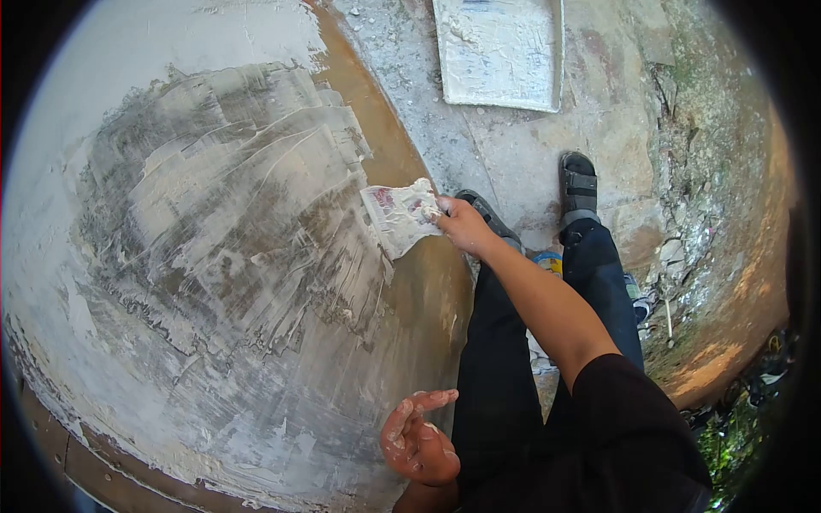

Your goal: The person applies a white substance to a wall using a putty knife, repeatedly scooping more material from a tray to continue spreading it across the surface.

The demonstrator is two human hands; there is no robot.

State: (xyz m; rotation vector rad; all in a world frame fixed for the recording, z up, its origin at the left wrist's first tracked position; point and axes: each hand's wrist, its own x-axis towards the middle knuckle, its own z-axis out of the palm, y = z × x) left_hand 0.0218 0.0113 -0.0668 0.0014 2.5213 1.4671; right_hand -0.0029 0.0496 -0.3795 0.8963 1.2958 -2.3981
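Right hand (464, 226) is gripping the smeared scraper (395, 219) at the wall's (248, 231) brown side; left hand (419, 440) is hanging empty, loosely curled, near the wall. Likely skimming; next stroke calls for even pressure.

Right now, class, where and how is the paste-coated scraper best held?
Probably at the right-hand edge of the scraper, coming from the right: thumb above, fingers beneath, much as the right hand seems to have it. It is broad and flat, its opposite edge toward the smeared surface, with white paste across its face.
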